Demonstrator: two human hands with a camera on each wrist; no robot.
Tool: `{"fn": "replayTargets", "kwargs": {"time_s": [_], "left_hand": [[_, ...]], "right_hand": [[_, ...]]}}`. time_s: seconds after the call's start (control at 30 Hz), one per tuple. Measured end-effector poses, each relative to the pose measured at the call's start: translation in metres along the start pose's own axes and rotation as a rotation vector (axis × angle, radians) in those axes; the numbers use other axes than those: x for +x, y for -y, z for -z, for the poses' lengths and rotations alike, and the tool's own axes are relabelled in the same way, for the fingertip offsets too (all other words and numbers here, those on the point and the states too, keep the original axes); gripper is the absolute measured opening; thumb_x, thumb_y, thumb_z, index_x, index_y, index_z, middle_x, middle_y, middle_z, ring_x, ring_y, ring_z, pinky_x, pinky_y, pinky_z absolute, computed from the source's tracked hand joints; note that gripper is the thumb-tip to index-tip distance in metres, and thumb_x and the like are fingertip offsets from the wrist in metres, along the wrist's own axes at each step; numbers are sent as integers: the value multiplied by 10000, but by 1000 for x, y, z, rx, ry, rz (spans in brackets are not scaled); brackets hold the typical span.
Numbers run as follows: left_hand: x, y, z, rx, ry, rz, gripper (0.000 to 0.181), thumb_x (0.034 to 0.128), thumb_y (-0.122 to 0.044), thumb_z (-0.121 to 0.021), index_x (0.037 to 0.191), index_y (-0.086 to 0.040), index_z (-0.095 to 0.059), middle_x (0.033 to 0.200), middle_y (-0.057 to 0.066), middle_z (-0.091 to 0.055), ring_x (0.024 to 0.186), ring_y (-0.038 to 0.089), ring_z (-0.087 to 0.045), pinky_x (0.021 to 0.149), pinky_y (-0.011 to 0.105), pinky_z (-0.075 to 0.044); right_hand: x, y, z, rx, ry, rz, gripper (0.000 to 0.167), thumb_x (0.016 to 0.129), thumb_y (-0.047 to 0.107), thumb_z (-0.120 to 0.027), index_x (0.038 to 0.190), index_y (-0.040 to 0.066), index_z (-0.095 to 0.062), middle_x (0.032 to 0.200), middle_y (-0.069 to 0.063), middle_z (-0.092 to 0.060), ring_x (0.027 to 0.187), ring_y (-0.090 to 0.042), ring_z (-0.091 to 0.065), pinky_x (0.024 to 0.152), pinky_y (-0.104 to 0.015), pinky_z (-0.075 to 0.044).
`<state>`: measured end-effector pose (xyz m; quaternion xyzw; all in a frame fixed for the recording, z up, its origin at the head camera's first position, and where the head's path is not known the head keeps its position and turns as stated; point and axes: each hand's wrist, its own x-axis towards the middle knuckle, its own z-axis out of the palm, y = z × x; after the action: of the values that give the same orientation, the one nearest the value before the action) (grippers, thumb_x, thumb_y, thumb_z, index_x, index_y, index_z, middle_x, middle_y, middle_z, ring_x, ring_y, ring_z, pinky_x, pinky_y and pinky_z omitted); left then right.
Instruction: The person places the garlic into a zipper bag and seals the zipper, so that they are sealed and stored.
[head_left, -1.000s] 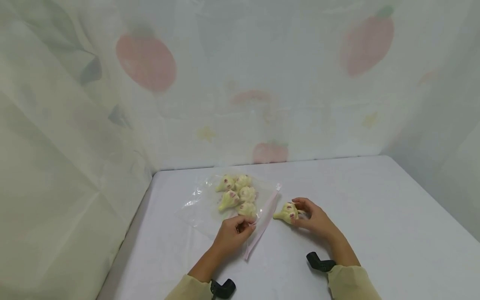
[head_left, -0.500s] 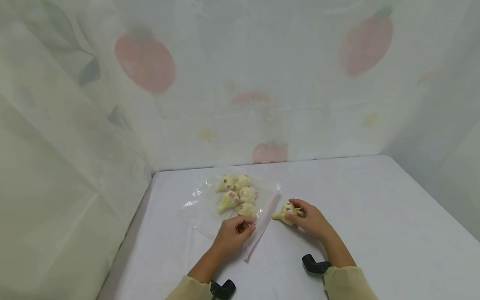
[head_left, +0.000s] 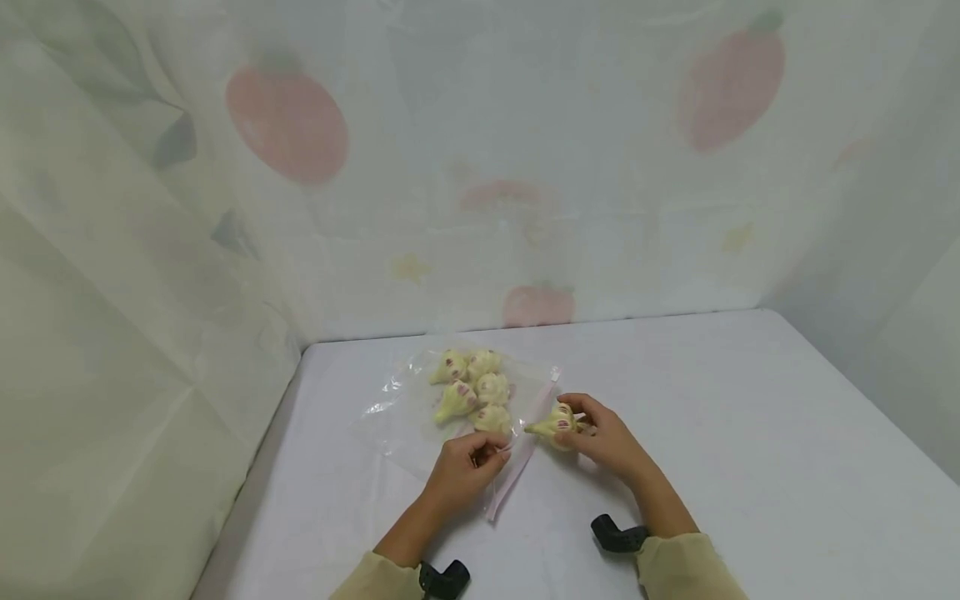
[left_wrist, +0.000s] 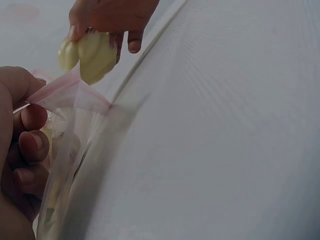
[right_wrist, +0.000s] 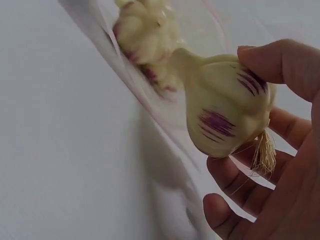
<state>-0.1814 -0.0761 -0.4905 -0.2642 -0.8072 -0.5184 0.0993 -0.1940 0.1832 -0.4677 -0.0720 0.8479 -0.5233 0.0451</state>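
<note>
Person's right hand (head_left: 606,440) pinches a garlic bulb (head_left: 558,427) between thumb and fingers, its stem aimed at the pink strip (head_left: 508,483) along the mouth of a clear bag (head_left: 405,425); the left hand (head_left: 463,472) pinches the bag's edge. Five bagged bulbs (head_left: 492,389) lie on the white surface (head_left: 712,400). Bagging this one looks to be the step in hand; the next move seems to call for a stem-first slide through a parted mouth. Whether the stem tip is inside, one cannot tell. The left wrist view cuts off the left hand.
</note>
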Motion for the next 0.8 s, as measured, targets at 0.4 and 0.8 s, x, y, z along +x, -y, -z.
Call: {"fn": "replayTargets", "kwargs": {"time_s": [0.4, 0.8], "left_hand": [[1, -21, 1, 1, 7, 16, 68, 854, 18, -718, 918, -2, -712, 677, 81, -610, 586, 48, -480, 516, 180, -429], [2, -37, 5, -25, -2, -3, 70, 851, 28, -714, 917, 2, -709, 669, 74, -602, 583, 24, -470, 503, 184, -425]], "right_hand": [[3, 9, -35, 53, -59, -24, 635, 758, 236, -847, 1312, 131, -555, 1299, -76, -616, 877, -137, -628, 692, -281, -500], [2, 13, -44, 204, -107, -85, 581, 803, 173, -798, 1325, 50, -574, 1253, -131, -631, 830, -133, -694, 664, -270, -538]]}}
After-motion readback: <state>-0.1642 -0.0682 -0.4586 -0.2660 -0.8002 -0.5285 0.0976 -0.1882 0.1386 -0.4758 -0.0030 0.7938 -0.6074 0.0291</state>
